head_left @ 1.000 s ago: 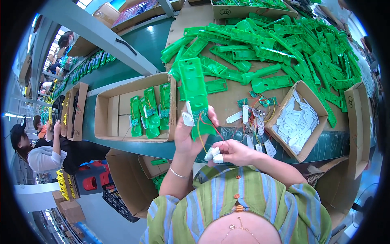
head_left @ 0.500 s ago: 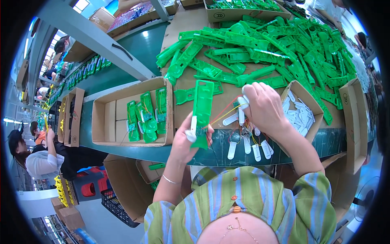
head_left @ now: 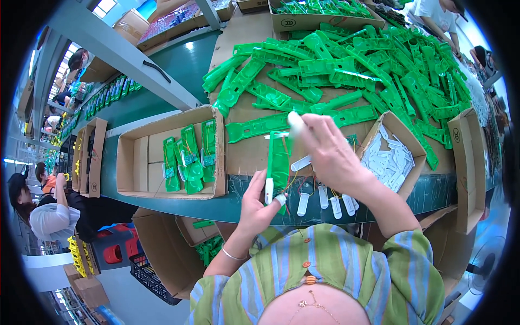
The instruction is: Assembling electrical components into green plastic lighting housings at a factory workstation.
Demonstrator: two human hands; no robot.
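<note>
- From here, the step in hand looks like working wire along a green shell [head_left: 279,162], upright over the bench's [head_left: 227,201] near edge.
- The left hand [head_left: 253,210] grips its lower end, thumb and fingers closed about it.
- The right hand [head_left: 337,160] is half curled beside the shell's far end, one white-covered fingertip foremost; it's blurred, so I can't make out whether it pinches anything.
- Next, I'd judge, calls for a steady left hold and fine right fingertip work.
- Wired shells [head_left: 188,158] lie boxed to the left.
</note>
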